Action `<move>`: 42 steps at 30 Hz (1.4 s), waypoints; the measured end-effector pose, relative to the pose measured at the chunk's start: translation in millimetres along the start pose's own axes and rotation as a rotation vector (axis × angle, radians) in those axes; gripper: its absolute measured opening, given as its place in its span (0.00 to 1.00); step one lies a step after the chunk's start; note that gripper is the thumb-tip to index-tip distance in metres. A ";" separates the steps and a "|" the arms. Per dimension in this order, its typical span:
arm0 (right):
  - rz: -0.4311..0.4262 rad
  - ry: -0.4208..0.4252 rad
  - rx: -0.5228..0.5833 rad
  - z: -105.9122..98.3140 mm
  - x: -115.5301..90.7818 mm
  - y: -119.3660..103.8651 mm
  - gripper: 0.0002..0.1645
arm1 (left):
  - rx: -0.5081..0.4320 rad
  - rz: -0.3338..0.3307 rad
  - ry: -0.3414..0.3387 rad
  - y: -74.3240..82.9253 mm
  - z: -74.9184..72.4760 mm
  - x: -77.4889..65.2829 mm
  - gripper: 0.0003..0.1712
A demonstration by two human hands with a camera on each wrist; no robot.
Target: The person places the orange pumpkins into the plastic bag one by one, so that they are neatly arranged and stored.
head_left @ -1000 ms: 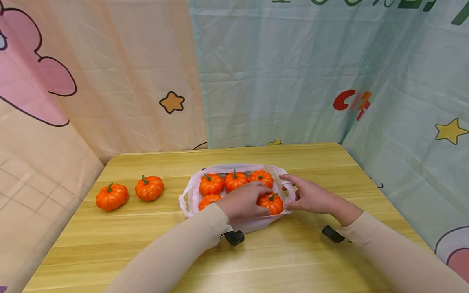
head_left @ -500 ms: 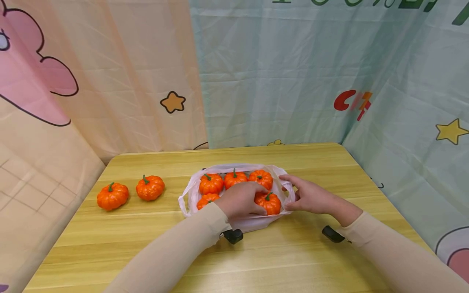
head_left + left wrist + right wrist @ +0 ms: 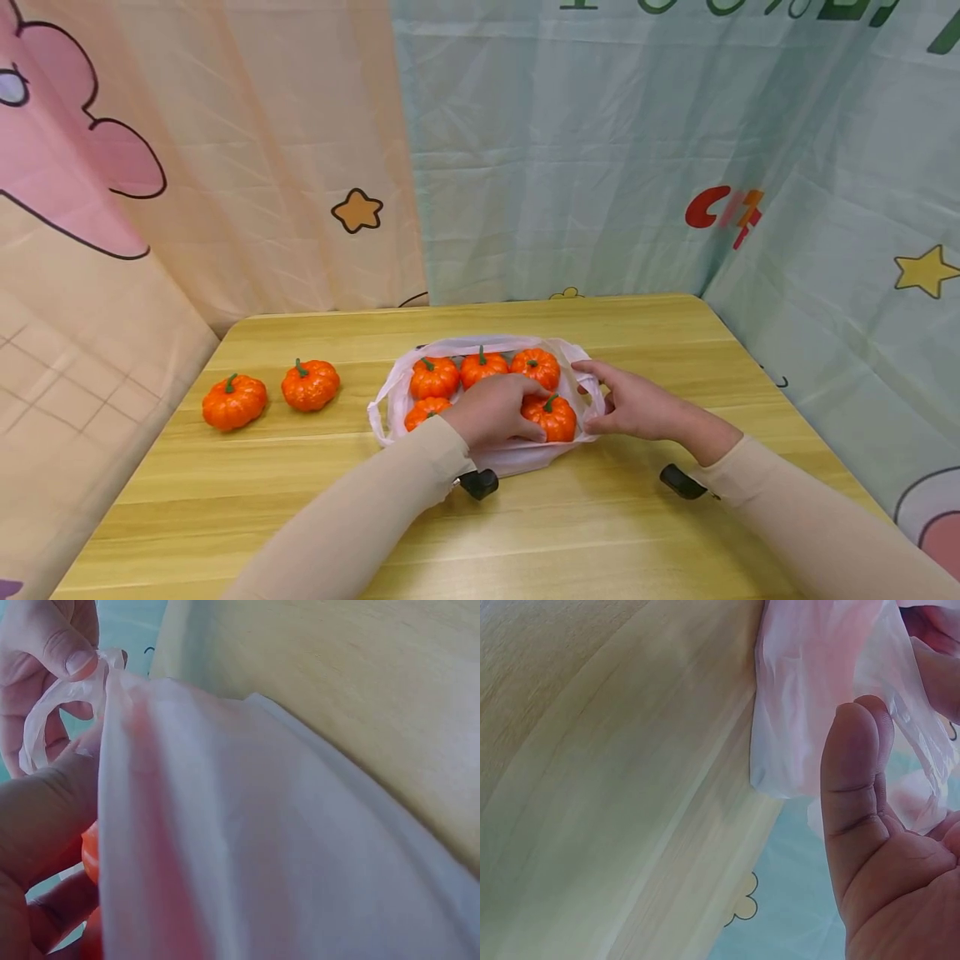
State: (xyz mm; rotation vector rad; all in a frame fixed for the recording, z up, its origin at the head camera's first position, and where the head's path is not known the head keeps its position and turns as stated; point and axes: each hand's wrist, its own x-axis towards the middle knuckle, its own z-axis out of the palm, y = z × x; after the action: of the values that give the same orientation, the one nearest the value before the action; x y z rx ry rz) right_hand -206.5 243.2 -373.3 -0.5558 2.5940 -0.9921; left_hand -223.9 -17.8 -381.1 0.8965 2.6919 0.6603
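A printed fabric backdrop (image 3: 517, 167) rises at the far side and along the left and right. In front of it stands the wood-grained table (image 3: 637, 533), reached over by a person in beige sleeves (image 3: 352, 517). Near the middle of the table sits a thin whitish plastic bag (image 3: 517, 458), its mouth spread upward, with a left handle (image 3: 377, 417) and a right handle (image 3: 596, 396).

The right hand (image 3: 651, 406) is at the bag's right edge, thumb on the near side and fingers on the far side, clamped on the plastic by the right handle. The left hand (image 3: 497, 410) reaches over the near rim into the bag, thumb and fingers clamped on the left side of the near-right pumpkin (image 3: 553, 421).

Five orange pumpkins show inside the bag. Along the far side are the far-left pumpkin (image 3: 435, 380), the far-middle pumpkin (image 3: 480, 367) and the far-right pumpkin (image 3: 536, 365); on the near side, the near-left pumpkin (image 3: 426, 410) is partly hidden by the left arm. Whether another lies under the left hand cannot be told.

Two more, the outer pumpkin (image 3: 235, 402) and the inner pumpkin (image 3: 310, 386), rest apart on the table, left of the bag. Short green stems (image 3: 550, 402) top the pumpkins.
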 end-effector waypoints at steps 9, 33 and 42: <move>0.015 -0.013 0.019 0.6 -0.3 0.4 0.55 | -0.004 -0.009 0.008 0.8 2.0 1.3 0.33; 0.006 0.014 -0.005 2.5 -1.0 -1.2 0.51 | -0.019 -0.017 0.021 -0.7 3.6 0.8 0.32; -0.028 0.012 0.060 3.7 0.5 1.6 0.49 | -0.017 -0.020 0.019 -0.9 3.8 1.2 0.32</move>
State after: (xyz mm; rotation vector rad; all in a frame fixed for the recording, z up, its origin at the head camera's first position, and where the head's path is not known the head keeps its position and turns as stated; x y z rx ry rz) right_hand -205.8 241.9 -377.2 -0.5738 2.5641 -1.0814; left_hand -224.0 -16.4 -385.0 0.8621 2.7043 0.6905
